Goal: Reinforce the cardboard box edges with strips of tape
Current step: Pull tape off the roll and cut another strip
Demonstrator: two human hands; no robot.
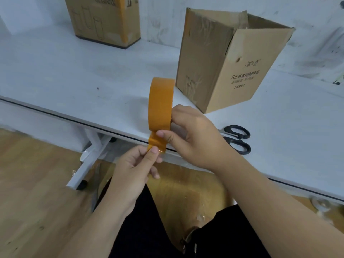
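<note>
Upper left of frame: closed printed carton on white table; black-handled scissors at right centre by the table edge. Centre: left hand pinches the free tape end, right hand grips the orange tape roll, edge-on. Upper right: open cardboard box, top flaps up, Chinese print too small to read.

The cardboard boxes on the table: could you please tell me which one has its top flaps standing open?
The right-hand box, just behind the tape roll, has open top flaps; the far left box runs out of frame.
</note>
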